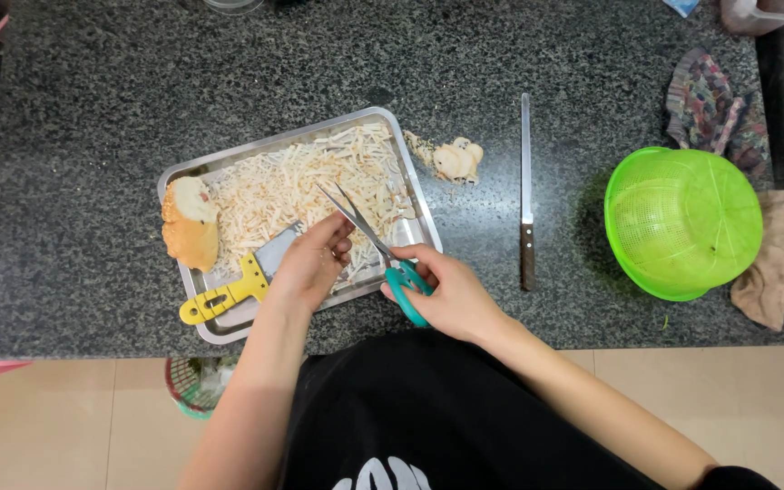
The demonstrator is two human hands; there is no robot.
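While my right hand (446,295) grips open teal scissors (383,254), my left hand (312,263) pinches strips beside them; most of the tray (410,172) looks shredded, the chunk (189,223) beyond my left grip uncut.

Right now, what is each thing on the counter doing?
Teal-handled metal scissors: blades open, held in right hand.
Left hand: over the shreds, beside the blades.
Shiny metal tray: full of pale shreds.
Yellow-handled scraper: lying in tray.
Long wooden-handled knife: flat, untouched.
Green plastic colander: tipped on its side.
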